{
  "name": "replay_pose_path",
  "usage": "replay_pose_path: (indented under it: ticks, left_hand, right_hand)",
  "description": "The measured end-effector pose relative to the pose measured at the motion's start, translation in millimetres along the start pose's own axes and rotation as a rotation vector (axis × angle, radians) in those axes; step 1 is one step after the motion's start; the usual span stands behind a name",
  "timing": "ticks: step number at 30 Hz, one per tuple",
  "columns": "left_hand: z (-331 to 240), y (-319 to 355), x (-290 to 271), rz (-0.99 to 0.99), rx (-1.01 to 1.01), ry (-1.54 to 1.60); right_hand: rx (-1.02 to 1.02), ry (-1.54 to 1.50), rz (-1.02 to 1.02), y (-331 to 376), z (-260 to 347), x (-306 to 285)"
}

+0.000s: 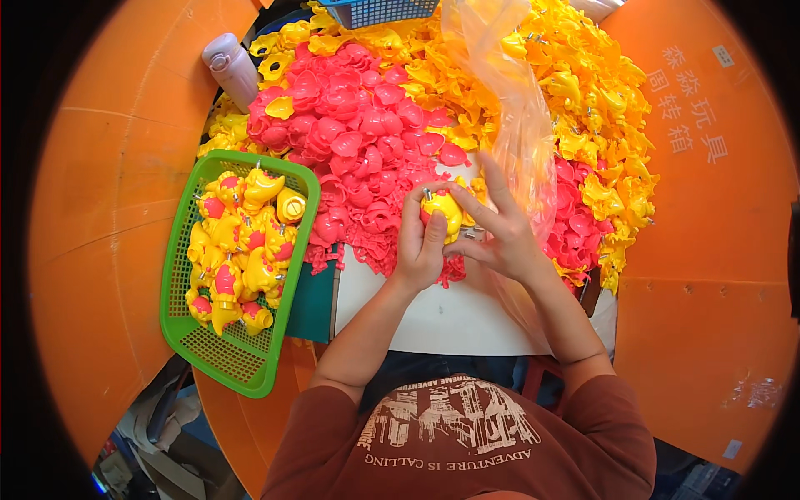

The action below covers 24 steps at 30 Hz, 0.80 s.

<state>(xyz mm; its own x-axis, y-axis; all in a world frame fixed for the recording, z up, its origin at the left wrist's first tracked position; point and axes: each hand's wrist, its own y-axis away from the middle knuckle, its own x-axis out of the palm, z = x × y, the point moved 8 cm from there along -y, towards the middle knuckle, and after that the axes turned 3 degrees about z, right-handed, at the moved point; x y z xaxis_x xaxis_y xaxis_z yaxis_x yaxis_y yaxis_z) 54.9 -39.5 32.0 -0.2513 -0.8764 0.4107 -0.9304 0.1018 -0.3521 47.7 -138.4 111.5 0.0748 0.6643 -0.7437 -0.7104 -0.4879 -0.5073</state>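
Observation:
My left hand [417,246] is closed round a glossy yellow plastic toy part [451,215], thumb pressed along its side. A small metal pin sticks up from the part, and a bit of pink shows at its edge. Beside it, my right hand [510,237] has its fingers spread, the index stretched upward and other fingertips close to the part. Whether those tips touch it I cannot make out. Under both hands is a white work surface [400,308]. Pink plastic shells [342,108] are heaped just beyond my left hand, with smaller pink pieces [379,237] nearer.
At the left, a green basket [271,367] holds several yellow-and-pink toy pieces [242,242]. Yellow parts [575,75] pile up at the back and right. A clear plastic bag [525,142] drapes beside my right hand. A lilac bottle [229,71], a blue basket [383,12] and orange panels [708,225] surround the area.

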Motion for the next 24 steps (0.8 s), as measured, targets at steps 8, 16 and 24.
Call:
replay_pose_path:
  ticks: [8,16,24]
  left_hand:
    - [-5.8,3.9,-0.7,0.007,0.155,-0.096]
    - [9.0,-7.2,-24.5,-0.261,-0.051,-0.074]
    - [26.9,1.0,-10.9,-0.208,-0.186,0.111]
  right_hand:
    - [0.588,-1.204,-0.047,16.1,-49.3,42.1]
    - [0.864,-1.25,-0.321,29.7,-64.1,85.9]
    - [0.62,-0.976,-0.609,26.6,-65.5,71.9]
